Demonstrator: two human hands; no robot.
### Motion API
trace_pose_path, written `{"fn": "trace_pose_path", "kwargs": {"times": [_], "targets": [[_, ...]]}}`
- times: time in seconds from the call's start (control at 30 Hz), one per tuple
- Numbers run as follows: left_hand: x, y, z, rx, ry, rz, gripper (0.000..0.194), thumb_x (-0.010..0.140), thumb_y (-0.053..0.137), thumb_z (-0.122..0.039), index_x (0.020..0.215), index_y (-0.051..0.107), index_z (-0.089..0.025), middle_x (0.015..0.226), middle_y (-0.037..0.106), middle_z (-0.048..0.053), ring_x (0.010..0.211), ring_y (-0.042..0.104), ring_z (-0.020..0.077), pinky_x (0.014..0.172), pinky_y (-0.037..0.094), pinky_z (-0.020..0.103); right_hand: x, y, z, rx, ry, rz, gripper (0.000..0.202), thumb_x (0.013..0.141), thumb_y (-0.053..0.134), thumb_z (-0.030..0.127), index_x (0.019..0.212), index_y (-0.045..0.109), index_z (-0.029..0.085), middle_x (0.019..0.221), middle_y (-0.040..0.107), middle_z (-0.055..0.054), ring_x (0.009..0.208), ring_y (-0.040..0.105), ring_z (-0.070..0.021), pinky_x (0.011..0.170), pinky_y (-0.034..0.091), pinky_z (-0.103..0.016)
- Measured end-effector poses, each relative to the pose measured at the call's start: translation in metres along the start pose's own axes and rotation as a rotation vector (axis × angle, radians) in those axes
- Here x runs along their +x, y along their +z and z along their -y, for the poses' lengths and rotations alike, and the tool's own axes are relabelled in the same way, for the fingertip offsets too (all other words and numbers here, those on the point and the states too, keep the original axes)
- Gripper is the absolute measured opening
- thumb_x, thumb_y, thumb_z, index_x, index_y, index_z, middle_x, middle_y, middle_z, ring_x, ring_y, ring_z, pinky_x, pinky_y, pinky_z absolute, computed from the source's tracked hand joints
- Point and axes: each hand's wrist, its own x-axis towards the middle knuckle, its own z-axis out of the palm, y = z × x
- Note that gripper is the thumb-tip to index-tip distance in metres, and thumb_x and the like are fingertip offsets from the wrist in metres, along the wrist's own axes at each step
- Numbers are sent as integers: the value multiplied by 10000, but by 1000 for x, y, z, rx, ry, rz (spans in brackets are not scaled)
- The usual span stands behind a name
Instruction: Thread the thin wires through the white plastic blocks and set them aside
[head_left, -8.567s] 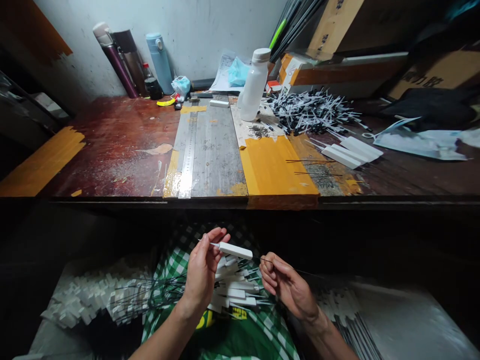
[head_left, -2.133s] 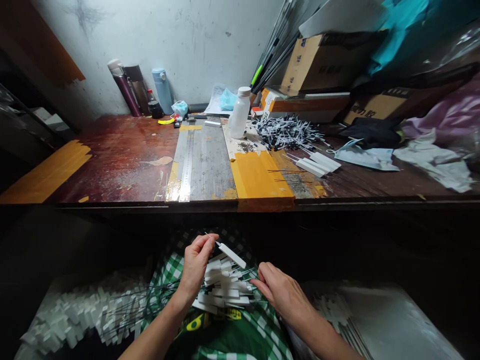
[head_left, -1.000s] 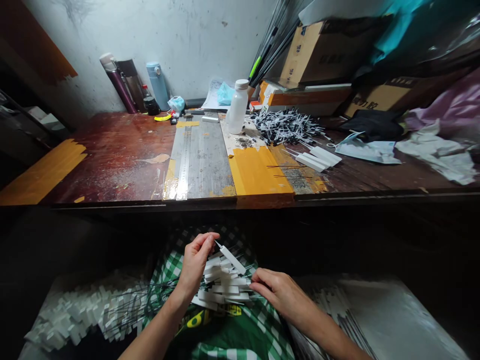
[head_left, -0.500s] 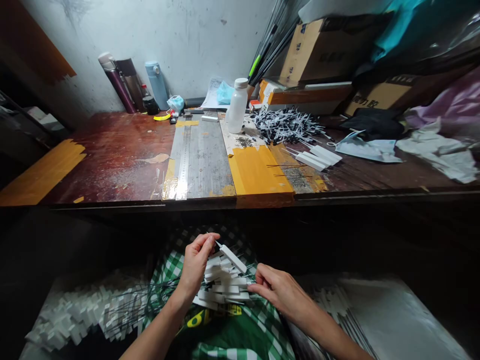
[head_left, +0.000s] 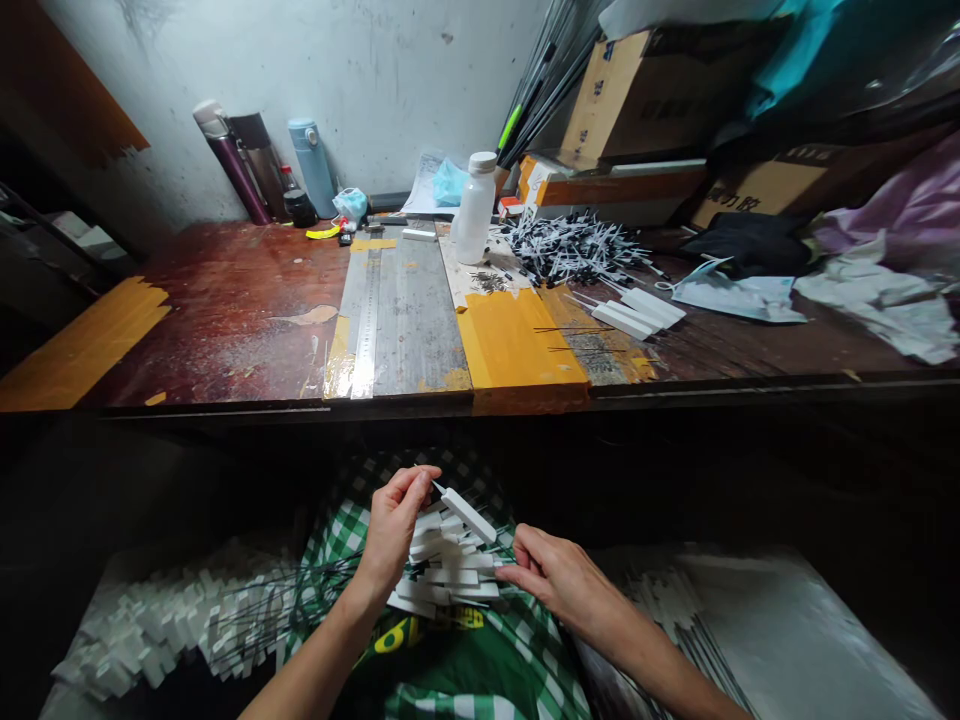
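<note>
Over my lap, my left hand (head_left: 397, 505) pinches the thin pointed end of a white oblong block (head_left: 469, 515). The block slants down to the right, towards my right hand (head_left: 540, 565). My right hand's fingers are curled closed just beyond the block's lower end; whether a thin wire runs between them is too fine to make out. Beneath both hands, several similar white blocks (head_left: 450, 577) with thin dark wires lie on a green-and-white checked apron (head_left: 345, 530).
A worktable (head_left: 247, 330) stands ahead, with a steel ruler (head_left: 366, 330), a white bottle (head_left: 476, 210), a heap of small black-and-white parts (head_left: 574, 248) and white blocks (head_left: 637, 315). More white blocks (head_left: 142, 630) are piled at my left. Wired pieces (head_left: 679, 605) lie at my right.
</note>
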Motion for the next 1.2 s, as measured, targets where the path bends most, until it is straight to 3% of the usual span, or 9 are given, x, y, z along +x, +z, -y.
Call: {"fn": "trace_pose_path", "kwargs": {"times": [0.23,0.43,0.57,0.7,0.97,1.03,1.2], "targets": [[0,4,5,-72,-55,0,292,791,685,-425,932,728,-173,800,661,27,725,561,141,655,429,229,-1,8,-1,-185,-45,-95,284,877,627,256,691,416,220,697,567,25,600,535,-136,532,331,-240],[-7,22,6,-232,-173,5,541,655,803,-403,1088,580,-168,835,713,60,765,644,178,628,513,255,-4,26,1,-323,-77,-190,218,888,639,242,754,468,219,758,600,-9,652,596,-178,556,384,-262],[-6,24,3,-240,-203,8,587,644,801,-438,1097,559,-154,818,711,56,729,646,160,633,519,250,-9,22,6,-171,-142,-147,122,951,534,272,840,541,220,790,619,-7,690,618,-175,599,418,-262],[-4,22,1,-255,-223,27,640,646,801,-444,1152,546,-147,831,716,60,717,651,153,666,519,260,-12,12,11,2,-207,-108,244,1001,365,257,932,598,236,864,640,-20,747,631,-168,667,439,-263],[-4,20,5,-281,-222,49,677,644,818,-419,1216,569,-156,838,725,69,722,670,180,680,526,290,-10,11,11,103,-94,7,273,988,340,296,876,581,236,698,675,13,639,649,-169,618,434,-254],[-2,18,5,-296,-224,43,643,643,822,-414,1194,611,-160,896,733,90,754,677,192,703,529,301,-9,11,9,105,-106,17,262,981,341,283,928,594,239,728,688,11,663,661,-171,626,434,-253],[4,8,2,-305,-173,-25,383,734,735,-475,921,742,-140,985,732,119,921,683,246,835,521,341,-8,10,6,99,-138,7,263,969,371,268,981,634,255,822,701,4,746,666,-174,663,432,-249]]}}
